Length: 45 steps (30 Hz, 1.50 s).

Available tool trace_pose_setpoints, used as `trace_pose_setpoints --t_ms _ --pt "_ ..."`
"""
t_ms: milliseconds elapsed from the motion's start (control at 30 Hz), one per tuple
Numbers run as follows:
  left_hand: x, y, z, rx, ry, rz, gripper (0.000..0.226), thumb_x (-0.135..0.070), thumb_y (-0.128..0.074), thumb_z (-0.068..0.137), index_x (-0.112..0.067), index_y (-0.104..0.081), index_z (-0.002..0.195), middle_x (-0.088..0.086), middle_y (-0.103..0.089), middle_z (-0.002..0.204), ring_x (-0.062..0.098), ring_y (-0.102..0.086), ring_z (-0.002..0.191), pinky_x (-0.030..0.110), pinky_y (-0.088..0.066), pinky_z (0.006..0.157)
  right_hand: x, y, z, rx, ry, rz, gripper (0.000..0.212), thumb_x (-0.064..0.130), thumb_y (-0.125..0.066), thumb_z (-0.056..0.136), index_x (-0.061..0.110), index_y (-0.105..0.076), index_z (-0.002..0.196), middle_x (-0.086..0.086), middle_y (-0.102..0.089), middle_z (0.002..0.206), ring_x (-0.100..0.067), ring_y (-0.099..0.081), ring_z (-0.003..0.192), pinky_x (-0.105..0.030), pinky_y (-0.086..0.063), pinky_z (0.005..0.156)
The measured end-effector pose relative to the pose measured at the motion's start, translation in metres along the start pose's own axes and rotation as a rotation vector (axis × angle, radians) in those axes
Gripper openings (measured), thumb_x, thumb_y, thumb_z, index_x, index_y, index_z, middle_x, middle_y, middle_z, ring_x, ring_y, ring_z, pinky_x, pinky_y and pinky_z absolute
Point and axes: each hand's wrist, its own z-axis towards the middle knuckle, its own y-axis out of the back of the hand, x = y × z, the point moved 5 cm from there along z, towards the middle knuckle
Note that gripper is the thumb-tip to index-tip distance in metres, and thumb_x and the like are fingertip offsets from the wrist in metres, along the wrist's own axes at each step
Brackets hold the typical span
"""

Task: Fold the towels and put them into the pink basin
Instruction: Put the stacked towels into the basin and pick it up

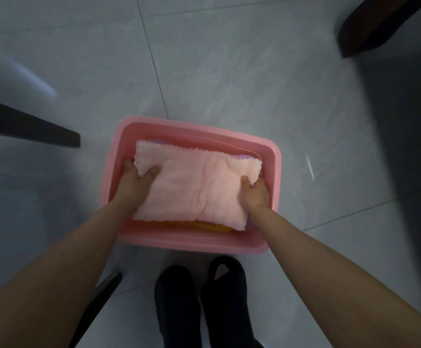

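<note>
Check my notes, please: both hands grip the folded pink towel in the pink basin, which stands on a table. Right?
No: the head view shows the pink basin on the tiled floor, not a table. The left hand and right hand do grip the folded pink towel in it.

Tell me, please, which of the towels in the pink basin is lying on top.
The pink towel, which the left hand and right hand grip; the purple towel and orange towel only peek out beneath it.
</note>
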Motion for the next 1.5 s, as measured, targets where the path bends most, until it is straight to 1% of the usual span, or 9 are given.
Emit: trace_pose_setpoints --t_ms 167,300,567,700,867,967,1100,1267,1500 --pt "0.003 -0.007 0.014 -0.051 -0.032 0.158 0.053 -0.021 -0.068 0.084 0.003 -0.039 0.121 0.025 -0.055 0.125 0.039 -0.054 0.113 0.035 -0.04 0.086 0.001 -0.006 0.005 -0.012 0.025 -0.153 0.041 0.028 -0.045 0.098 -0.003 -0.037 0.124 -0.028 -0.056 0.126 -0.044 -0.054 0.115 -0.039 -0.043 0.088" --pt "0.003 -0.013 0.024 -0.057 -0.067 0.242 0.053 -0.015 -0.067 0.084 0.005 -0.039 0.123 0.027 -0.055 0.126 0.041 -0.055 0.114 0.037 -0.042 0.087 0.0 -0.011 0.012 -0.004 0.085 -0.226 0.049 0.024 -0.046 0.098 0.0 -0.028 0.137 -0.028 -0.057 0.125 -0.044 -0.055 0.113 -0.041 -0.045 0.09" --pt "0.004 -0.014 0.029 -0.075 -0.067 0.331 0.053 -0.016 -0.067 0.082 0.005 -0.039 0.122 0.03 -0.056 0.124 0.045 -0.055 0.113 0.043 -0.046 0.088 0.0 -0.017 0.015 0.021 0.088 -0.171 0.052 0.025 -0.044 0.098 0.0 -0.026 0.14 -0.027 -0.052 0.131 -0.044 -0.052 0.118 -0.041 -0.042 0.094" --pt "-0.011 -0.002 0.007 -0.072 -0.07 0.435 0.051 -0.021 -0.063 0.087 0.01 -0.038 0.119 0.036 -0.056 0.118 0.049 -0.056 0.106 0.044 -0.045 0.08 0.007 -0.002 -0.004 0.033 0.031 -0.111 0.045 0.022 -0.044 0.097 -0.001 -0.034 0.134 -0.024 -0.053 0.131 -0.042 -0.051 0.118 -0.039 -0.042 0.093" --pt "-0.032 0.029 -0.018 -0.109 -0.06 0.499 0.041 -0.032 -0.059 0.089 0.0 -0.046 0.113 0.028 -0.061 0.111 0.044 -0.057 0.102 0.045 -0.045 0.08 0.027 0.032 -0.034 -0.079 0.086 -0.049 0.036 0.02 -0.044 0.094 0.002 -0.045 0.125 -0.018 -0.058 0.124 -0.037 -0.054 0.114 -0.036 -0.042 0.092" --pt "-0.048 0.055 -0.028 -0.207 -0.118 0.462 0.031 -0.032 -0.055 0.09 -0.006 -0.053 0.107 0.019 -0.065 0.103 0.04 -0.06 0.095 0.043 -0.047 0.078 0.037 0.061 -0.044 -0.209 0.166 -0.059 0.03 0.022 -0.044 0.093 0.004 -0.052 0.115 -0.018 -0.059 0.117 -0.036 -0.054 0.11 -0.039 -0.043 0.09" --pt "-0.049 0.072 -0.02 -0.277 -0.169 0.402 0.037 -0.029 -0.05 0.092 0.003 -0.053 0.111 0.029 -0.058 0.112 0.044 -0.054 0.104 0.047 -0.042 0.087 0.029 0.081 -0.033 -0.19 0.034 -0.094 0.042 0.029 -0.042 0.095 0.003 -0.048 0.128 -0.018 -0.05 0.132 -0.036 -0.046 0.123 -0.042 -0.038 0.103" --pt "-0.019 0.064 -0.014 -0.134 0.118 0.265 0.06 -0.044 -0.028 0.098 0.007 -0.051 0.118 0.032 -0.053 0.124 0.044 -0.05 0.114 0.045 -0.039 0.094 0.005 0.066 -0.024 0.096 -0.177 -0.014 0.053 0.04 -0.037 0.09 0.006 -0.047 0.129 -0.016 -0.056 0.127 -0.036 -0.055 0.113 -0.046 -0.045 0.099" --pt "-0.021 0.072 -0.012 -0.118 0.22 0.038 0.06 -0.044 -0.028 0.097 0.002 -0.052 0.125 0.024 -0.053 0.13 0.037 -0.051 0.116 0.042 -0.041 0.099 -0.004 0.076 -0.016 0.03 -0.221 0.154 0.059 0.051 -0.048 0.069 0.01 -0.063 0.108 -0.011 -0.067 0.108 -0.031 -0.063 0.094 -0.045 -0.054 0.088"
